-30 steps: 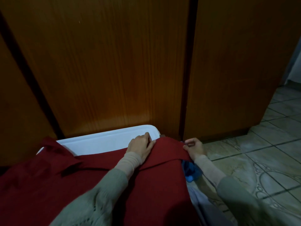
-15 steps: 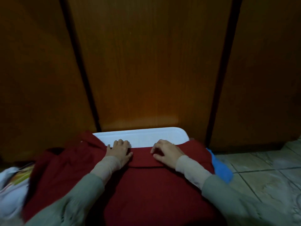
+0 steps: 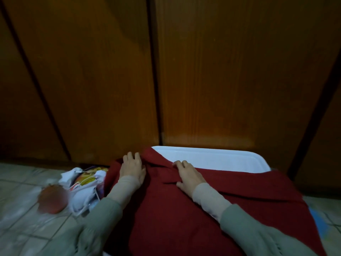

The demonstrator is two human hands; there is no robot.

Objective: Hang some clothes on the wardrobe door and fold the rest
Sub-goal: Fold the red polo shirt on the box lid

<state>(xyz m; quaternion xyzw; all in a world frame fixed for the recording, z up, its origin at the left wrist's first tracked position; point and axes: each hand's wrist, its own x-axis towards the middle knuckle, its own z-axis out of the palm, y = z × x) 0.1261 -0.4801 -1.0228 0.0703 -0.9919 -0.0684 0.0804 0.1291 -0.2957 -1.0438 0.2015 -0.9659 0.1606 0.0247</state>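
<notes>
Brown wardrobe doors (image 3: 212, 74) stand behind a white box (image 3: 212, 158) on the tiled floor (image 3: 20, 215). The red shirt (image 3: 166, 215) lies over the box. Your left hand (image 3: 132, 166) rests flat on the shirt, fingers straight. Your right hand (image 3: 188, 175) presses beside it, fingers lightly bent. A white bag (image 3: 83, 193) sits left of the box.

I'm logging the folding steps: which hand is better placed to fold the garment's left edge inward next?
Probably the left hand: it lies flat at the red garment's left edge, while the right hand rests mid-garment near the collar.
</notes>
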